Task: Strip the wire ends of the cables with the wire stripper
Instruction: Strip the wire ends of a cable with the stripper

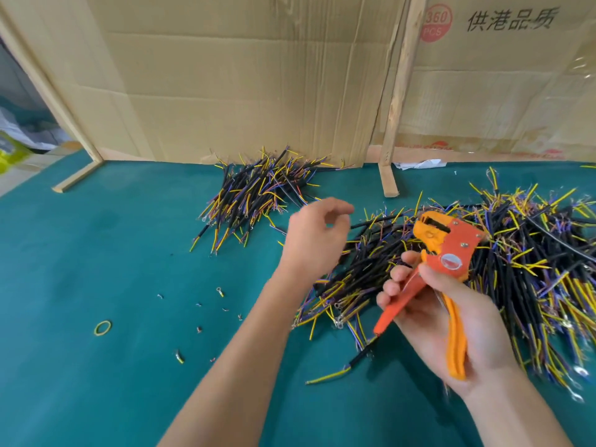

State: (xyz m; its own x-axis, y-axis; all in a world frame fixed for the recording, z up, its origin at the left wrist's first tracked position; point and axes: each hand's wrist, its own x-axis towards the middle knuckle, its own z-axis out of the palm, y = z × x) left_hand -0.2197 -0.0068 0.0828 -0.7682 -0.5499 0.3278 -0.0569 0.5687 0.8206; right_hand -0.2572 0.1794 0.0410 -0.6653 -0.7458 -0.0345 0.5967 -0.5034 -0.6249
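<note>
My right hand grips the handles of an orange wire stripper, its jaws pointing up and left with no wire in them. My left hand hovers above the table between two heaps, fingers loosely curled, holding nothing. A large heap of black cables with yellow, blue and purple wire ends spreads across the right of the green table. A smaller heap of the same cables lies at the back, near the cardboard.
Cardboard sheets and wooden strips wall off the back of the green table. A yellow rubber band, a single cable and small insulation scraps lie at the front left.
</note>
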